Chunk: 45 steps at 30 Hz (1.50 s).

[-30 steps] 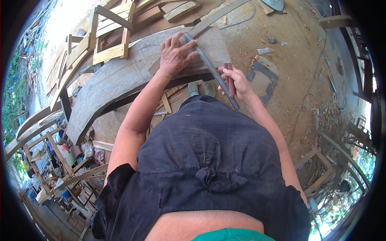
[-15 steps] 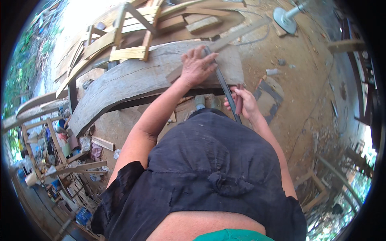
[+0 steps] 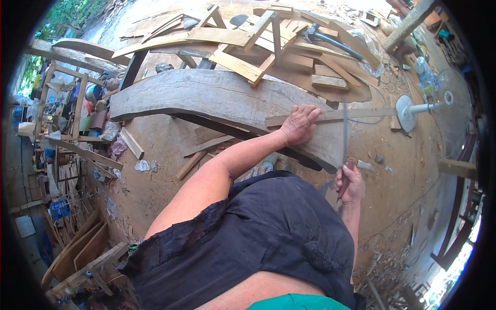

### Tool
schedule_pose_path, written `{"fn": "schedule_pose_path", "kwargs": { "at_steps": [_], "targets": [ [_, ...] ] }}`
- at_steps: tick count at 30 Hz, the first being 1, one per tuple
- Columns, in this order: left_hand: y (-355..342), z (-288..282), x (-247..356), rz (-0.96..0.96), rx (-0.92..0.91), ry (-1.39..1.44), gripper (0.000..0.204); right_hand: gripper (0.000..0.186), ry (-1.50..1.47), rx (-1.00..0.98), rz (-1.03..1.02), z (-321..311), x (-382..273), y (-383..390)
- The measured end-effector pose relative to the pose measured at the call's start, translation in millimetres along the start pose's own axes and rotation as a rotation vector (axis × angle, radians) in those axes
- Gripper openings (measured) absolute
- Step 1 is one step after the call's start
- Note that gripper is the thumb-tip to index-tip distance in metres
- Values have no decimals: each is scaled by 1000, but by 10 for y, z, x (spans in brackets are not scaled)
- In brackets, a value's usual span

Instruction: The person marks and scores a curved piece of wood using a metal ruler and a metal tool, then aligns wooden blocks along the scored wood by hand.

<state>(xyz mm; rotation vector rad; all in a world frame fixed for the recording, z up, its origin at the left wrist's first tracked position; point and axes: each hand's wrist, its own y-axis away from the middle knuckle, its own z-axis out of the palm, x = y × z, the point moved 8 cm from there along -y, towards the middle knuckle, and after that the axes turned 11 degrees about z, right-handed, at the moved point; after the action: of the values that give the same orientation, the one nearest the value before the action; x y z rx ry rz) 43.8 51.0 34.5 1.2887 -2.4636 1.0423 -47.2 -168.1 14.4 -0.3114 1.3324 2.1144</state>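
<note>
Clasping the reddish handle (image 3: 343,189) of a long, blurred tool (image 3: 345,137) in a closed grip, the right hand (image 3: 353,187) is near the worktop (image 3: 191,95). The tool crosses a plank (image 3: 369,112); the left hand (image 3: 301,125) rests there, its grip's closure impossible to tell.

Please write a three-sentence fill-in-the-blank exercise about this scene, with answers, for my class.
The left hand lies on a plank, which rests ____ (on/under) the slab.
The right hand grips a handle coloured ____.
The fan stands on the picture's ____ side.
Missing words: on; reddish-brown; right.
</note>
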Motion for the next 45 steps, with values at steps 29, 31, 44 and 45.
{"fn": "schedule_pose_path", "kwargs": {
  "at_steps": [29, 31, 44, 45],
  "targets": [
    [243, -39, 410, -583, 132, 1293, 21, 25, 420, -45, -283, 755, -154, -107],
    [267, -94, 484, -605, 112, 1276, 21, 26, 465, -68, -291, 699, -208, -150],
    [407, -140, 661, -549, 143, 1250, 20, 42, 685, -81, -289, 784, -238, -72],
    [408, -143, 686, -530, 179, 1258, 20, 38, 727, -123, -298, 686, -252, -134]
  ]
}}
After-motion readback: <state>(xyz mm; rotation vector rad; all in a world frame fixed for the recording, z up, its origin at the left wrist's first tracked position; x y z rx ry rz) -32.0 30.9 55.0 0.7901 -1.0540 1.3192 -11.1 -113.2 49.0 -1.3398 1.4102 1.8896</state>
